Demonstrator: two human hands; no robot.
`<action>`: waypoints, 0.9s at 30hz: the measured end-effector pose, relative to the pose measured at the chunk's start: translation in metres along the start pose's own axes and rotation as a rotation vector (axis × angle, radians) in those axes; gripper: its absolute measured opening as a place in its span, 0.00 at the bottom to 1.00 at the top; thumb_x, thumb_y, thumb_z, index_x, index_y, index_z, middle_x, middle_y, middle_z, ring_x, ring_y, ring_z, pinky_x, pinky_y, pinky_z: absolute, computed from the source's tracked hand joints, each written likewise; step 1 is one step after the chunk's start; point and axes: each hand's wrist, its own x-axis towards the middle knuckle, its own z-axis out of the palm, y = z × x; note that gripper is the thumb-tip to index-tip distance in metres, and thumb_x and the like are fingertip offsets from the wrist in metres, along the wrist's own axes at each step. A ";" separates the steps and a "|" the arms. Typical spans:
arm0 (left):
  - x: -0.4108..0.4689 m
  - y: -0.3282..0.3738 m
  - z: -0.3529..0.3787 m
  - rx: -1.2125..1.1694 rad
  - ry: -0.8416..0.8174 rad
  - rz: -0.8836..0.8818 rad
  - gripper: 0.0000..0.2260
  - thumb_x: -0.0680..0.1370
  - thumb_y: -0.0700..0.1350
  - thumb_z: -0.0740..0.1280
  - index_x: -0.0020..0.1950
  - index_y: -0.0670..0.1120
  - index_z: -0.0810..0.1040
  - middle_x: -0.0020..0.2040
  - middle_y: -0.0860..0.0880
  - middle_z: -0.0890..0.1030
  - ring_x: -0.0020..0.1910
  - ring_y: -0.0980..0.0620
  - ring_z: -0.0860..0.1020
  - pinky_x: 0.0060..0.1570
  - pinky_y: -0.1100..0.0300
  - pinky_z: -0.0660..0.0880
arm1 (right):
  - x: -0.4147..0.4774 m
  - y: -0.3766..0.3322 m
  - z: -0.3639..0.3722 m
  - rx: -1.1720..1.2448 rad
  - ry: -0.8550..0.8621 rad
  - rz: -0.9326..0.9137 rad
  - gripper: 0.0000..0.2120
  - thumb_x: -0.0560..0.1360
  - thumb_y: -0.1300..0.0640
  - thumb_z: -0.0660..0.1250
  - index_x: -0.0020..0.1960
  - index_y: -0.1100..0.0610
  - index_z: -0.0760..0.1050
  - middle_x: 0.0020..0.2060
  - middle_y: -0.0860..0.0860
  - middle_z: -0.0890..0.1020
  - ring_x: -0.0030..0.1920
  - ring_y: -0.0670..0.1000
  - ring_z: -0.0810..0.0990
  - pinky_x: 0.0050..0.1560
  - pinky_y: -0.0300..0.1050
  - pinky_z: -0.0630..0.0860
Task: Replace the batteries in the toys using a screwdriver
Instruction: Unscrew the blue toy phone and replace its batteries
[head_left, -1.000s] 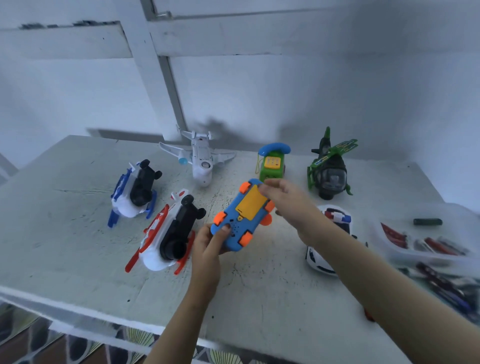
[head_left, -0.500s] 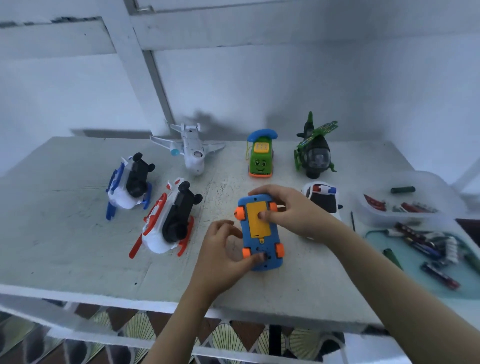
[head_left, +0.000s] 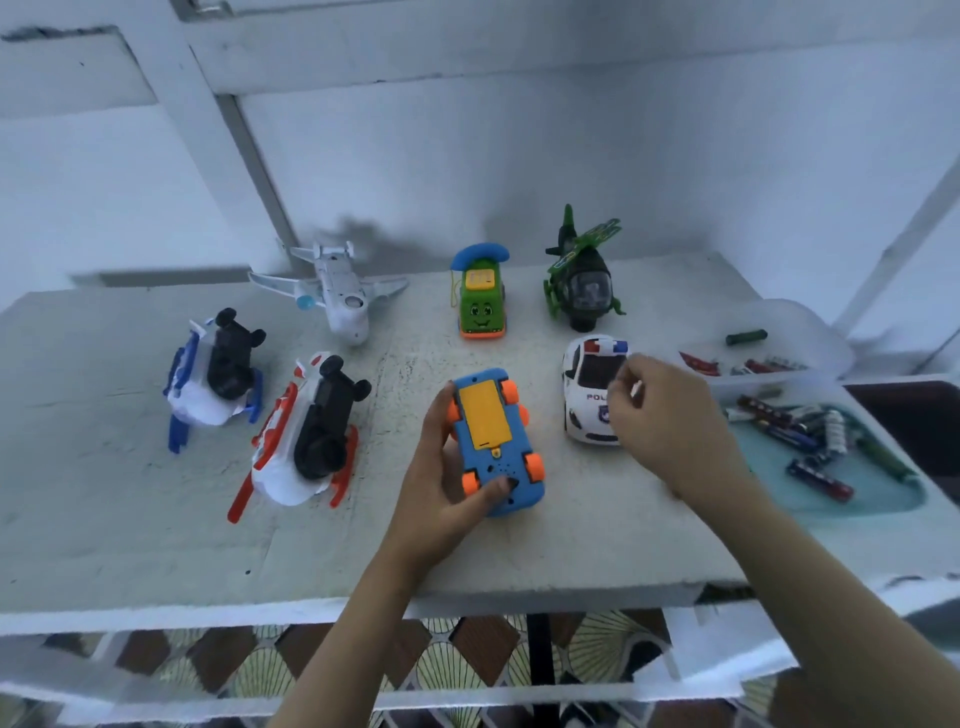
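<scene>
Blue car (head_left: 498, 441) sat wheels-up at the table's (head_left: 130, 519) front centre: smooth plastic, yellow hatch, orange wheels, small speaker holes. Left hand (head_left: 436, 483) grasped it, fingers along one side, thumb on the near end. Right hand (head_left: 665, 415) hovered apart over the police car (head_left: 587, 384), fingers curled; too blurred to tell whether it pinched anything. The car's door read "POL", the rest hidden. Scuffed white tabletop lay open in front and to the left. A teal tray (head_left: 857, 499) of batteries (head_left: 779, 421) was near the right edge. At the back were a green car (head_left: 480, 301), a helicopter (head_left: 584, 286) and a plane (head_left: 337, 296).
</scene>
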 end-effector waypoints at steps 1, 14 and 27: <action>-0.001 -0.001 0.001 -0.011 0.012 0.013 0.38 0.74 0.29 0.67 0.77 0.46 0.50 0.62 0.70 0.74 0.62 0.62 0.77 0.52 0.68 0.76 | -0.004 0.006 -0.005 -0.121 -0.085 0.072 0.09 0.78 0.55 0.60 0.41 0.59 0.70 0.33 0.52 0.74 0.34 0.53 0.72 0.32 0.44 0.66; -0.003 -0.010 0.001 0.001 0.005 0.065 0.44 0.76 0.47 0.73 0.78 0.55 0.43 0.64 0.74 0.71 0.64 0.63 0.74 0.57 0.66 0.75 | -0.025 0.045 0.000 -0.364 -0.247 0.435 0.14 0.77 0.54 0.63 0.37 0.58 0.63 0.35 0.51 0.72 0.35 0.51 0.69 0.35 0.44 0.64; -0.004 -0.008 -0.001 0.016 -0.059 0.075 0.47 0.71 0.33 0.72 0.77 0.53 0.44 0.64 0.72 0.72 0.64 0.64 0.74 0.54 0.72 0.73 | -0.023 0.011 -0.035 -0.014 0.388 -0.122 0.08 0.75 0.59 0.69 0.50 0.62 0.74 0.39 0.56 0.82 0.38 0.55 0.80 0.40 0.44 0.74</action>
